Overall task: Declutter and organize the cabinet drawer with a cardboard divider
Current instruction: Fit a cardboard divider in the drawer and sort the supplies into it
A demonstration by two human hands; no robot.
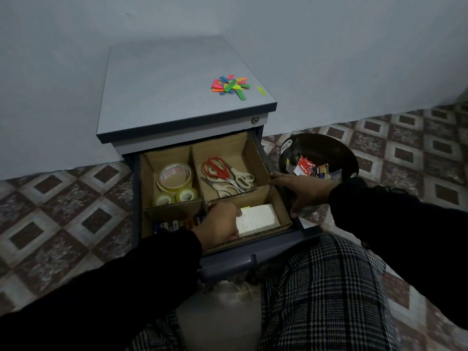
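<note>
Settling the white notepad stack [257,219] into the drawer's near-right divider [255,150] compartment, her left hand [220,228] grips it while the right hand [300,191], fingers spread, braces the cardboard wall; next, the coloured tabs [230,86] atop the cabinet [162,97] probably need collecting.

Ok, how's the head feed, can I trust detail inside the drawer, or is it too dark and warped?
Head view: dim and bluish overall, no glare. The scissors and tape rolls read clearly. The pens sit in shadow beside the left hand, hard to make out. Wide-angle bending curves the floor tiles at the edges. The right hand on the divider is slightly soft.
</note>
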